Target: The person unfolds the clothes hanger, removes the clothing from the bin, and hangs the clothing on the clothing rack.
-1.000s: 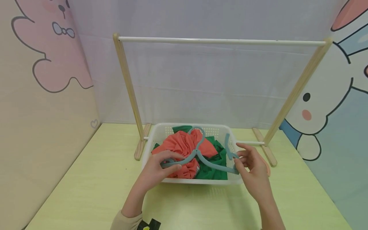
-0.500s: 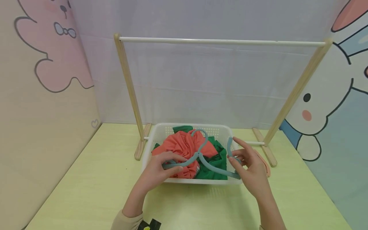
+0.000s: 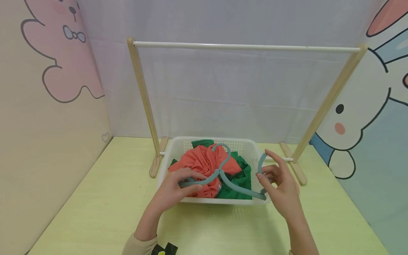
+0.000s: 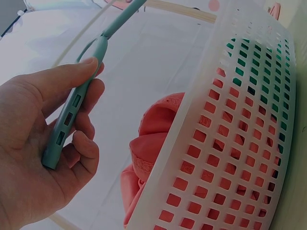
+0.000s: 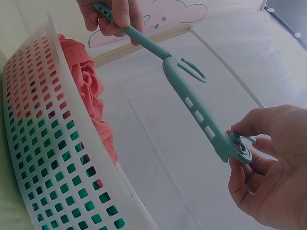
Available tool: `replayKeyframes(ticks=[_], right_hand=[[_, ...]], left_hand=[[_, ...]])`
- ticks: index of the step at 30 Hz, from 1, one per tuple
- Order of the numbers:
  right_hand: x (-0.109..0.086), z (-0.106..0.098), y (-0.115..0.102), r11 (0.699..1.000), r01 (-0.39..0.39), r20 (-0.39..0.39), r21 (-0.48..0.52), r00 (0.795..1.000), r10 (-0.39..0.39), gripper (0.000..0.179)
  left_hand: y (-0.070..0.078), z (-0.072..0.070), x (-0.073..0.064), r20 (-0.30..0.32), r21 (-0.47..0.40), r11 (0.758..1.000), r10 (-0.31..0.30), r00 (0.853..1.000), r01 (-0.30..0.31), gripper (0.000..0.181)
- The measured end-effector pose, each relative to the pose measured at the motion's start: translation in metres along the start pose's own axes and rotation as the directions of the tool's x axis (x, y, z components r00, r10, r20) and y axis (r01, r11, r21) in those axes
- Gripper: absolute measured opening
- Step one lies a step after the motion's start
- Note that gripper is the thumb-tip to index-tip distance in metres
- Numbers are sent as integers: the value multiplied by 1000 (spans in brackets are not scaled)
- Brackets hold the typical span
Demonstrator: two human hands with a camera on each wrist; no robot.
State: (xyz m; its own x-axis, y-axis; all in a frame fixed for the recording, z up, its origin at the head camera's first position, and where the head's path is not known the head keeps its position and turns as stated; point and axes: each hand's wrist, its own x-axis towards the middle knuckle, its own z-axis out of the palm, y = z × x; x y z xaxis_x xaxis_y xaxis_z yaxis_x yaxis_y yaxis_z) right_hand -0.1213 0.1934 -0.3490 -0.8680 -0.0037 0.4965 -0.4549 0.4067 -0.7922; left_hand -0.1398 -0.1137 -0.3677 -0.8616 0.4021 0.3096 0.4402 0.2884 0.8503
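Note:
A blue-green clothes hanger [image 3: 236,187] is held above the laundry basket, its hook pointing up and away. The left hand [image 3: 175,187] grips its left arm, thumb and fingers around the slotted end; in the left wrist view the hanger [image 4: 79,100] lies across the fingers. At the other end, the right hand [image 3: 280,187] pinches a curved blue-green piece that sticks up beside the arm's tip. In the right wrist view this curled piece [image 5: 243,153] meets the hanger's end between thumb and fingers. Partly hidden by the fingers, its join to the arm is unclear.
The white plastic basket [image 3: 220,201] holds crumpled coral cloth [image 3: 200,159] and green cloth [image 3: 242,180]. Behind it stands a drying rack with a white rail [image 3: 242,46] and wooden legs. An orange-pink object, mostly hidden, lies right of the right hand.
The hanger has shifted slightly right. The right hand has turned the curved piece, which moved in toward the left hand and then right, away from the basket. The left hand has stayed nearly still.

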Motion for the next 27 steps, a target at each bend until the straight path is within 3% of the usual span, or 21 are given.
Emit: replayKeyframes(ticks=[8, 13, 16, 19, 23, 27], right_hand=[[0, -8, 1, 994, -90, -73, 59, 993, 94, 68], [-2, -11, 4, 988, -129, -131, -82, 984, 118, 59], [-3, -14, 8, 975, -88, -149, -202, 987, 58, 49], [-4, -18, 12, 956, 10, -133, -292, 990, -51, 41], [-5, -23, 18, 922, 147, -76, -357, 980, -186, 38], [-7, -28, 23, 894, 226, -26, -387, 966, -256, 43]], left_hand=[[-2, -3, -1, -14, 1, 999, 45, 999, -45, 21], [-5, -3, 0, -21, 11, 998, 67, 998, -66, 21], [-7, -2, 1, -17, 23, 998, 67, 998, -67, 20], [-7, -2, 1, -16, 34, 998, 55, 998, -54, 20], [-6, -3, 0, -17, 37, 999, 32, 999, -31, 20], [-8, -4, 0, -14, 49, 998, 27, 1000, -26, 19]])
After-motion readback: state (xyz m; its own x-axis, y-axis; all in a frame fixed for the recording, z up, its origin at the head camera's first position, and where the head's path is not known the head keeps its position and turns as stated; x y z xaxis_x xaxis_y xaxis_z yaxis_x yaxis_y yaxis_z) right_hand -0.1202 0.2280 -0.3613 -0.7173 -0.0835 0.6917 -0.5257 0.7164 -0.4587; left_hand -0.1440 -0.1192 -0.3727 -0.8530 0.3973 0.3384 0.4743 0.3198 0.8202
